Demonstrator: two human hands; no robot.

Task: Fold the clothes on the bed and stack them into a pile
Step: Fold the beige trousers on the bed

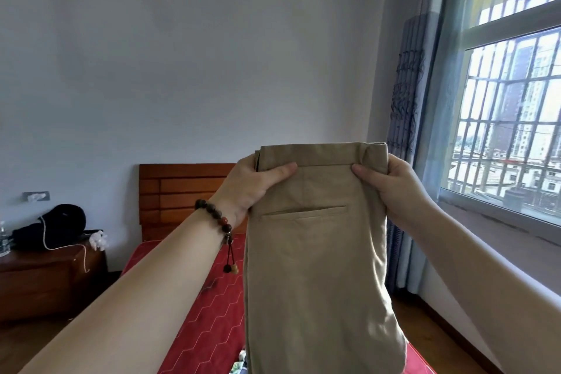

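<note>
A red-quilted bed (194, 319) was seen below. Above the bed, khaki trousers (318, 252) were held up by the waistband, pinched by left hand (252, 184) and right hand (391, 188), presumably so the legs hung straight for folding.

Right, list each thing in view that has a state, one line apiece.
Trousers: held up in the air by the waistband, hanging down, legs together.
Left hand: grip shut on the waistband's left end.
Right hand: grip shut on the waistband's right end.
Back pocket: flat, closed.
Curtain: drawn aside.
Window: looks shut.
</note>
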